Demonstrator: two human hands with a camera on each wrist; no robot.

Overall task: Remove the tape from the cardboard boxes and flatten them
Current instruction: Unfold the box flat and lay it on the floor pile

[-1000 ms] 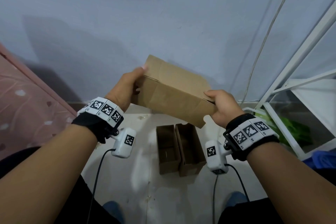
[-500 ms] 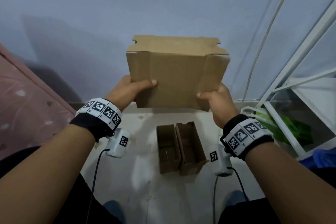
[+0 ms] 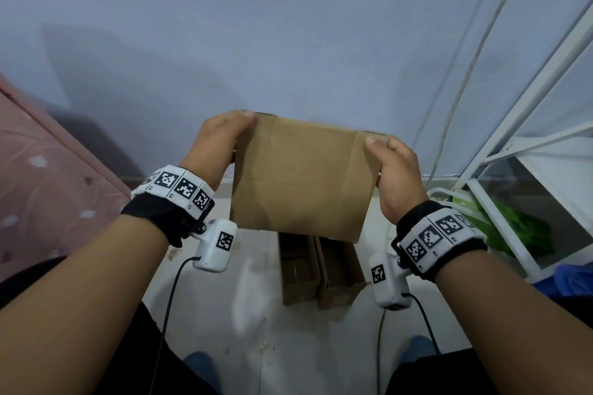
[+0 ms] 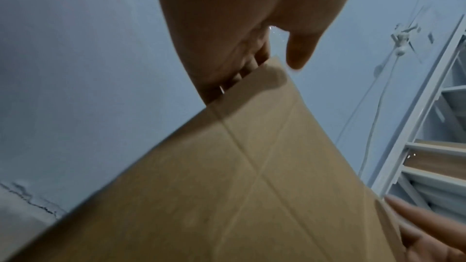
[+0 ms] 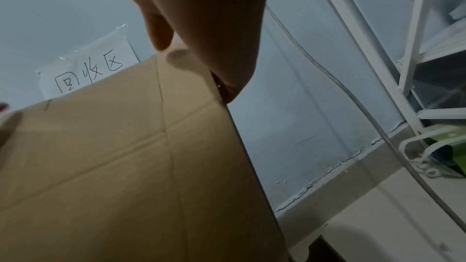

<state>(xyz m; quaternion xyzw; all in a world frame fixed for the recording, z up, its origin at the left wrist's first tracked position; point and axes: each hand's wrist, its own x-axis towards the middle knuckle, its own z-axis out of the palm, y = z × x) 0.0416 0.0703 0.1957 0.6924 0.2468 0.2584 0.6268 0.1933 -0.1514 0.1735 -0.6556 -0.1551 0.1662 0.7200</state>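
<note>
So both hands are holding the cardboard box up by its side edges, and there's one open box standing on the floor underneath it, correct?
Not quite: the head view shows two open boxes side by side on the floor, not one. The rest holds: the left hand and right hand grip the cardboard box by its side edges.

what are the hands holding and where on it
Both grip the flattened box: left hand at its upper left corner, right hand at its upper right edge.

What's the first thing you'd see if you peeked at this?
A flattened brown cardboard box held up in the middle, the left hand and right hand gripping its two sides. Under it, two small open boxes sit side by side on the floor. White paper with handwriting hangs on the blue wall.
</note>
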